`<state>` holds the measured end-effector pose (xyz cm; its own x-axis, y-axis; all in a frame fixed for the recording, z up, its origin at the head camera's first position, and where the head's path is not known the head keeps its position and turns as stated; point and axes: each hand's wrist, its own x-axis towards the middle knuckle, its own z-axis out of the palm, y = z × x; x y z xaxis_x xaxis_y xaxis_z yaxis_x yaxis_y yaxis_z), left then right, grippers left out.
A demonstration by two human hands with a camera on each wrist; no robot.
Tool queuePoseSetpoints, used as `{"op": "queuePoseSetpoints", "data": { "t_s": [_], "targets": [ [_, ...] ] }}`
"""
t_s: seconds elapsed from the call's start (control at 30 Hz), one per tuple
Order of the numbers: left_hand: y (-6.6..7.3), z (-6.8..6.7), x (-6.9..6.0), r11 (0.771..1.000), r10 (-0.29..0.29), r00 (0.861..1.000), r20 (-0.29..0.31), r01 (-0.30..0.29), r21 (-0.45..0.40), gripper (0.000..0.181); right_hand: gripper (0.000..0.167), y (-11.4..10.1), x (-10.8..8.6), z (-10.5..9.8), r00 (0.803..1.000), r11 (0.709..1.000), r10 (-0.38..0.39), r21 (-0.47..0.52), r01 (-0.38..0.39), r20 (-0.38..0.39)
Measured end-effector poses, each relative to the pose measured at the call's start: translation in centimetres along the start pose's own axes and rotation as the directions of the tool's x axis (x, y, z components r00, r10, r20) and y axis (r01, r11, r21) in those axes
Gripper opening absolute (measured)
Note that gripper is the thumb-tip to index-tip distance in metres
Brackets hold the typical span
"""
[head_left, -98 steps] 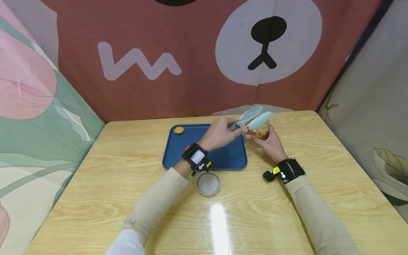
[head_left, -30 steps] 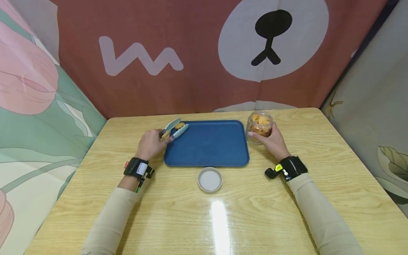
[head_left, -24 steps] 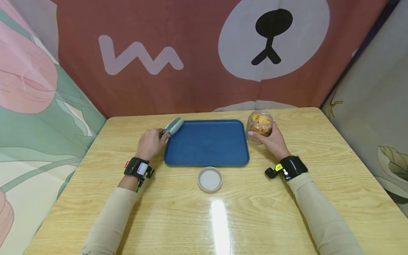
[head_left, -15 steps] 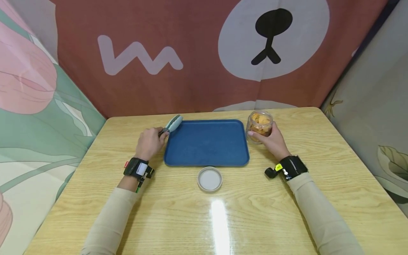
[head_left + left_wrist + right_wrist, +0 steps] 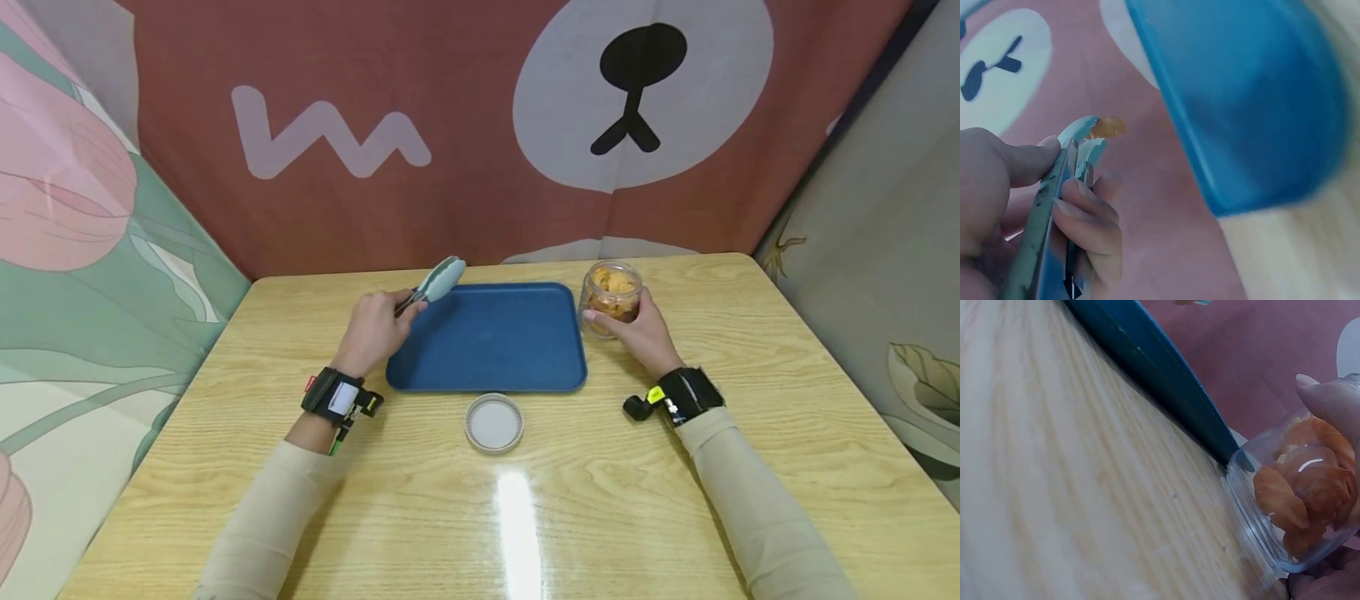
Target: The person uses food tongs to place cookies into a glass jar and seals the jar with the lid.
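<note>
My left hand (image 5: 372,333) holds a pair of tongs (image 5: 441,280) with pale blue-green tips, raised above the back left corner of the blue tray (image 5: 498,342). Between those tips, a small orange-brown cookie (image 5: 1110,127) shows in the left wrist view; the tongs hide it in the head view. At the tray's right edge, my right hand (image 5: 647,340) grips a clear jar (image 5: 587,315) standing on the table. Through its wall and mouth, several orange-brown snack pieces (image 5: 1316,481) are visible. No cookie lies on the visible part of the tray.
A round, pale lid (image 5: 493,423) lies on the wooden table (image 5: 600,500) just in front of the tray. Behind the table's back edge hangs a reddish-brown curtain (image 5: 337,225) with a bear print. Patterned cloths hang at both sides.
Earlier the tongs were over the jar, with the cookie at the tray's back left. The tongs then closed on the cookie and rose with it, moving right. The right hand stays at the jar.
</note>
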<state>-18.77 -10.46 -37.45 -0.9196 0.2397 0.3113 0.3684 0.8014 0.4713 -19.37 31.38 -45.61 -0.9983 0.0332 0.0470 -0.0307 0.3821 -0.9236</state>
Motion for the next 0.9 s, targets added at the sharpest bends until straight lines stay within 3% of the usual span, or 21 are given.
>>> {"op": "queuePoseSetpoints", "data": {
  "t_s": [0.3,0.6,0.9],
  "targets": [
    [4.3,0.1,1.3,0.988,0.148,0.988,0.045,-0.146,-0.052,0.023,0.104,0.3,0.2,-0.1,1.000,1.000,-0.010,-0.005,0.010,0.006],
    [7.9,1.2,3.2,0.960,0.276,0.954,0.116,-0.267,-0.083,0.027,0.106,0.1,0.0,-0.1,1.000,1.000,-0.003,0.012,0.003,0.000],
    [10.3,2.6,4.2,0.947,0.311,0.936,0.162,-0.292,-0.134,0.025,0.104,-0.1,-0.1,-0.1,1.000,1.000,-0.004,-0.005,0.004,-0.001]
  ]
}}
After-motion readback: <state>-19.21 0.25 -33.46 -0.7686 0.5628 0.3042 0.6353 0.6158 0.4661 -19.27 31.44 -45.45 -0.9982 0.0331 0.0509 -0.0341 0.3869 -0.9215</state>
